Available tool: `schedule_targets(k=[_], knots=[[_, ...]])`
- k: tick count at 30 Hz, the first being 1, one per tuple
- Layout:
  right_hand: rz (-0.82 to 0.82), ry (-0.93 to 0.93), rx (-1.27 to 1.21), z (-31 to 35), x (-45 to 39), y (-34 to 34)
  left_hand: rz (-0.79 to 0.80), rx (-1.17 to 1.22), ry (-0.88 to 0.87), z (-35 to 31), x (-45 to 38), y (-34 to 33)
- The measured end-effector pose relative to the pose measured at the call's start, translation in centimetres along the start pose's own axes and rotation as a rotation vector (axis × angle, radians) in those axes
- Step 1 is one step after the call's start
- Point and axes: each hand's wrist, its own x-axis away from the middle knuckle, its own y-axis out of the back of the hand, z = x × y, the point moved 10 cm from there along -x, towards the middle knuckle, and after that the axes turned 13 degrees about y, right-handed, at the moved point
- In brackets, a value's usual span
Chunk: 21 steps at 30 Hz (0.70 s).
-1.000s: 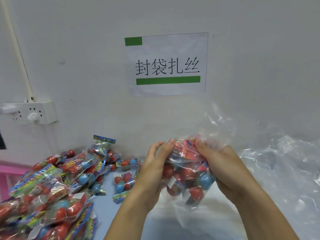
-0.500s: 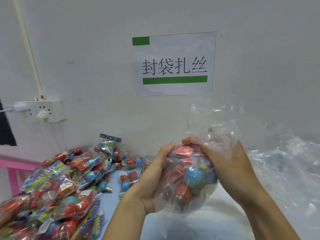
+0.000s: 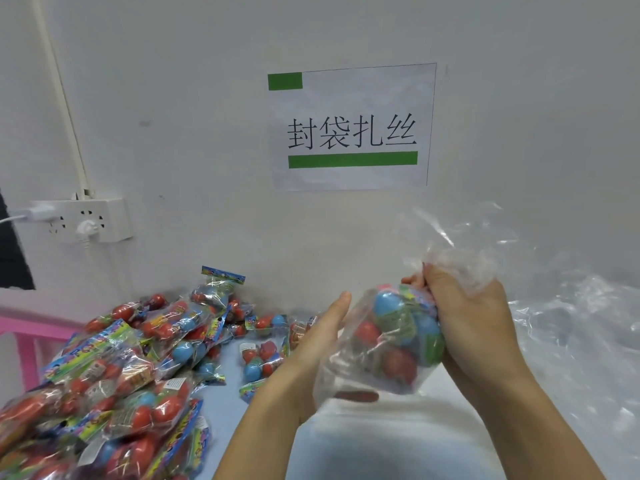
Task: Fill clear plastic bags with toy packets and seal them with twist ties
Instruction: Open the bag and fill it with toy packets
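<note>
Since half a second ago my left hand (image 3: 320, 344) has come off the side of the clear plastic bag (image 3: 377, 351) and now stands just beside it with straight fingers, released, the thumb under the bag's bottom. My right hand (image 3: 474, 320) has gathered more of the bag's neck; its grip is clenched around the bunched plastic at the top, so it is grasping the bag, which hangs in the air above the pale table (image 3: 398, 441), between my two hands.

On the right lies a big heap of empty clear bags (image 3: 575, 341), reaching up against the wall. On the left of the table is a large pile of toy packets (image 3: 114, 372), with red and blue balls in them. Inside the held bag I see more such packets (image 3: 394, 327), blue, red and green. On the wall hangs a paper sign (image 3: 351, 128) with green bars, and at left a white socket strip (image 3: 86, 220) with plugs in it.
</note>
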Motion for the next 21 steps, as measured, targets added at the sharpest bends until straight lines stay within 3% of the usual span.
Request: schedule_targets(k=[2,5,8,12,15,21], knots=[[-0.109,-0.024,-0.025,-0.5,-0.3,1.6,-0.045,-0.145,-0.005,-0.3,0.1,-0.3],[-0.239,-0.072,-0.061,-1.4,-0.3,3.3,0.110,-0.393,-0.185,-0.9,2.3,-1.0],[-0.329,-0.099,-0.058,-1.9,0.0,4.0,0.263,-0.508,-0.182,0.0,2.6,-3.0],[-0.346,-0.117,-0.066,-2.5,0.4,3.2,0.077,-0.332,-0.353,-2.1,2.8,-2.7],[-0.268,-0.129,-0.027,-2.8,0.2,2.4,-0.017,-0.298,-0.427,-3.1,3.3,-1.8],[0.062,0.033,0.221,-0.4,0.0,-0.2,0.076,-0.049,-0.359,-3.0,2.8,-1.0]])
